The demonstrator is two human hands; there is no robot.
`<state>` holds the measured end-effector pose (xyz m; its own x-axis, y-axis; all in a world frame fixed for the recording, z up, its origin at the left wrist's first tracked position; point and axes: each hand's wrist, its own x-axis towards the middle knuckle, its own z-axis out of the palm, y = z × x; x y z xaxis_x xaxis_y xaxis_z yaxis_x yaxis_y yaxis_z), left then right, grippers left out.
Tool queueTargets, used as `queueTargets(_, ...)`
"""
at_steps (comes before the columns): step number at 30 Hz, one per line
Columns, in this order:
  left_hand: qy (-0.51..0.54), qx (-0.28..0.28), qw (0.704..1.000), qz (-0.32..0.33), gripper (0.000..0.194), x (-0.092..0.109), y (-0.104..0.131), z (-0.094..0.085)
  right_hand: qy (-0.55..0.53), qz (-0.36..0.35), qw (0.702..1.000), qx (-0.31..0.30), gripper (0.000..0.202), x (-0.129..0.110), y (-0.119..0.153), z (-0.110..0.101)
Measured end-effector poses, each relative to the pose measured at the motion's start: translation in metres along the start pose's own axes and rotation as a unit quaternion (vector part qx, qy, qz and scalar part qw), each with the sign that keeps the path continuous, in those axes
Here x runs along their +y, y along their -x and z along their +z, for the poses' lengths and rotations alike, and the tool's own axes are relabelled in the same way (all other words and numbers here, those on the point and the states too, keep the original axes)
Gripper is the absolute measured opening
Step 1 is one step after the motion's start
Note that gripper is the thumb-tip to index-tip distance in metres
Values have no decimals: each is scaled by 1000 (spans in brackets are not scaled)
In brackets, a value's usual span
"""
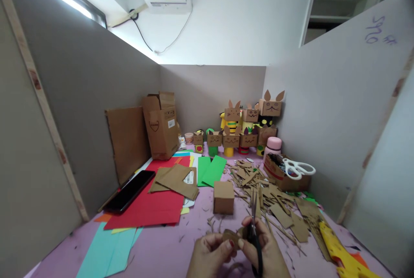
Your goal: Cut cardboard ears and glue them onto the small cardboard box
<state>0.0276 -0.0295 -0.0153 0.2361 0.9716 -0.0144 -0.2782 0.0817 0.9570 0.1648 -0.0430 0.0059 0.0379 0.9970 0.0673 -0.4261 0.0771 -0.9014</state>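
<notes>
1 purple table fills the lower frame on my feed. I see a carton left of centre and scraps spread right of centre. At bottom centre, my right hand grips the scissors, blades pointing up the frame; my left hand pinches the card, also touched by the right thumb. 1 box sits just above.
</notes>
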Motion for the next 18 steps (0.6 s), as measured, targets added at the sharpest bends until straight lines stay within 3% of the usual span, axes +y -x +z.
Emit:
queueTargets(5,-10,18,1000,2,46,-2,0,-1,-4,-10,999,-36,37,9,-2,-5)
queueTargets(18,10,48,999,0,45,4,3,3,14,-19,1000,-16,48,26,-9,-6)
